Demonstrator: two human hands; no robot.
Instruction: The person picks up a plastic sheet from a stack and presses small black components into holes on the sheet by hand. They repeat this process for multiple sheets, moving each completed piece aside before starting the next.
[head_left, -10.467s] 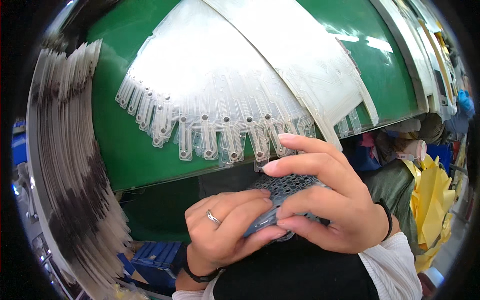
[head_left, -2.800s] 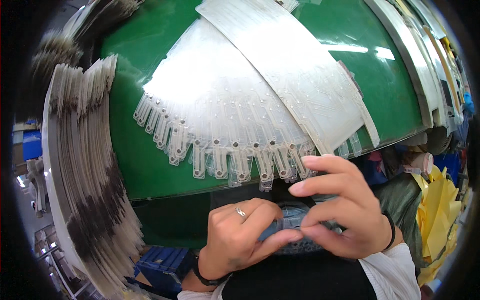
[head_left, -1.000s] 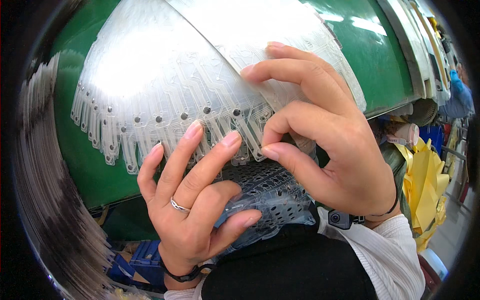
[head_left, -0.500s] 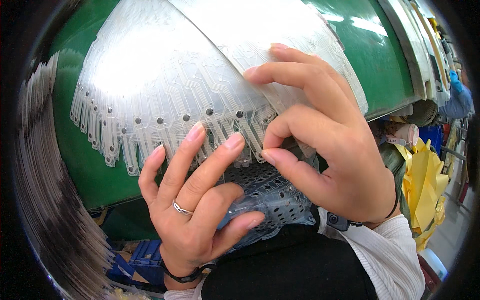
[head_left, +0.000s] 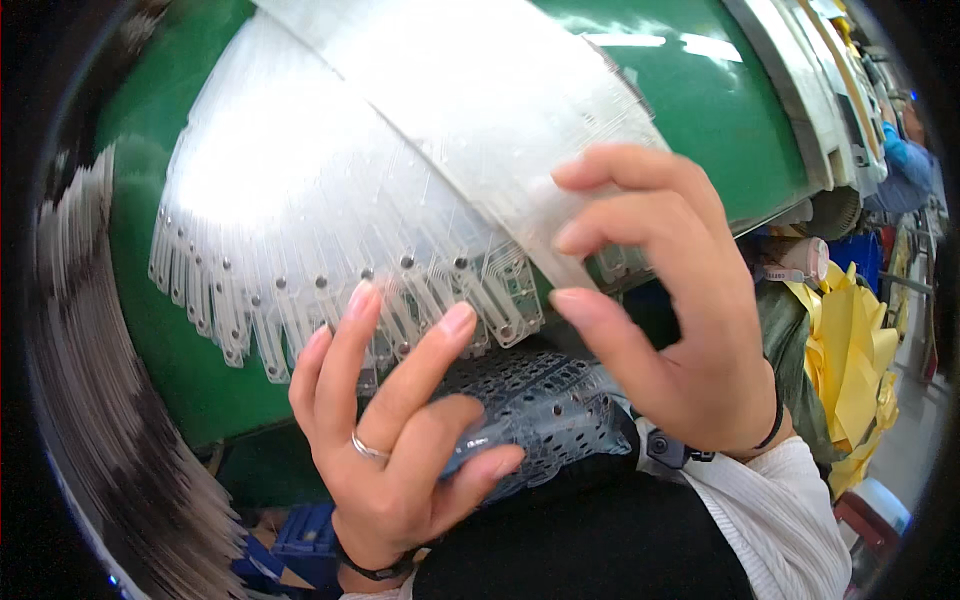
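Observation:
A fan of clear flexible printed-circuit sheets, with narrow tails and black dots along the near edge, spreads before me. My left hand reaches over these tails, its longer fingers spread. Its index finger and thumb curl around a bluish clear plastic piece, whose full shape is hidden. My right hand is at the right end of the fan, thumb and fingers apart. Its thumb tip is by the tail of a upper sheet lying across the fan; whether they touch is unclear.
Beneath the sheets is a green tabletop. A tall stack of thin sheets curves along the left. Dark-dotted plastic film lies near my lap. At right are yellow sheets and a person in blue. Blue bins stand at lower left.
My right thumb and fingers have parted from their pinch at a tail, and the hand has moved slightly down. The upper sheet's edge has shifted across the fan. My left hand has barely moved.

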